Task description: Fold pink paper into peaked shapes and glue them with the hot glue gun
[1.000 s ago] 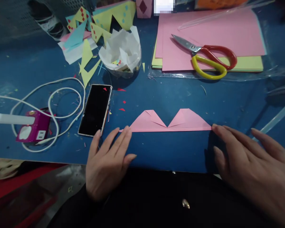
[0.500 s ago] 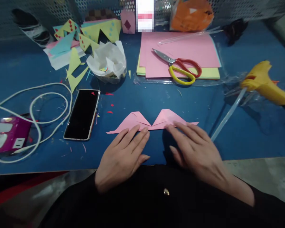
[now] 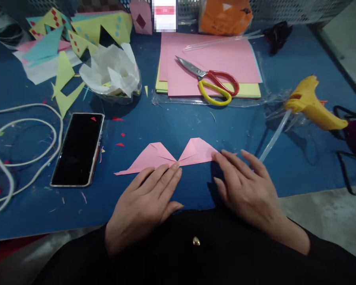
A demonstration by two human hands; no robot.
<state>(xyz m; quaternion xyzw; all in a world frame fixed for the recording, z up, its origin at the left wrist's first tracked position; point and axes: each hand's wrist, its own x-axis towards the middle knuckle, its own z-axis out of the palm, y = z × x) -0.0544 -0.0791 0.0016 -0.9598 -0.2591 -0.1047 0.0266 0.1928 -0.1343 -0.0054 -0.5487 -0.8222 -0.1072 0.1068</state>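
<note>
A folded pink paper (image 3: 195,151) with two peaks and a notch between them lies on the blue table (image 3: 178,122), near its front edge. My left hand (image 3: 146,198) rests flat, its fingertips on the paper's lower edge just left of the notch. On the right side, the fingertips of my right hand (image 3: 246,190) touch the paper's lower edge, fingers spread and thumb apart. The right tip of the paper is partly hidden behind those fingers. Neither hand grips anything.
Scissors (image 3: 206,79) lie on stacked coloured sheets (image 3: 178,63) at the back. A yellow glue gun (image 3: 311,105) sits right. At left are a phone (image 3: 78,148), a white cable (image 3: 61,130), a paper-lined bowl (image 3: 115,75) and cut paper pieces (image 3: 68,83).
The camera view has shifted to the right. My right hand has slid a little to the right along the paper's edge, while my left hand stays at the notch.
</note>
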